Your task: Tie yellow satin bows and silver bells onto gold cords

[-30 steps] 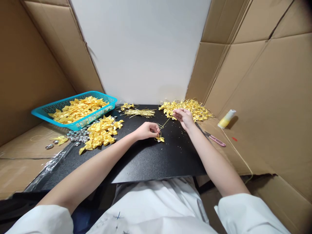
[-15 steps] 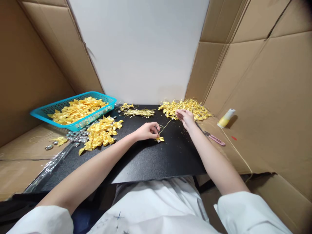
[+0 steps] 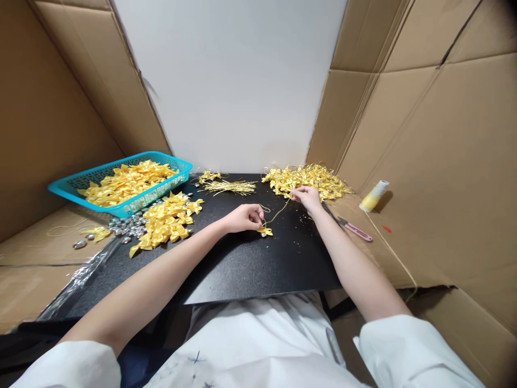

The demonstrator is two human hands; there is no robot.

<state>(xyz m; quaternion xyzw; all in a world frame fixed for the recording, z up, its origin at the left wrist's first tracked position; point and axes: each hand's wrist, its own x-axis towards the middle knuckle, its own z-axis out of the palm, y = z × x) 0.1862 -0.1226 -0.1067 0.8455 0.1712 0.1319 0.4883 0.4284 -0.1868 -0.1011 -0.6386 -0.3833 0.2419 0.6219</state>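
Note:
My left hand (image 3: 245,217) is closed in a pinch just over the black tabletop, holding a small yellow ribbon bow (image 3: 267,232) by the cord at its top. A small silver piece shows at the bow's lower edge. From this pinch a thin yellow-gold cord (image 3: 278,215) runs slack, in a curve, up to my right hand (image 3: 307,198). That hand pinches the cord's far end between thumb and fingers, in front of a heap of corded yellow bows (image 3: 309,178). The exact knot or loop at my left fingertips is too small to make out.
At left, a turquoise basket (image 3: 121,208) holds many yellow bows. Loose bows (image 3: 167,218) and shiny silver pieces (image 3: 128,226) lie beside it. Cut gold strands (image 3: 230,187) lie at the back. Pink-handled scissors (image 3: 357,231) and a thread spool (image 3: 374,196) are at right, near cardboard walls.
The cord between my hands has gone from taut and straight to slack and curved. My right fingers have closed into a pinch and shifted slightly down. My left hand has barely moved.

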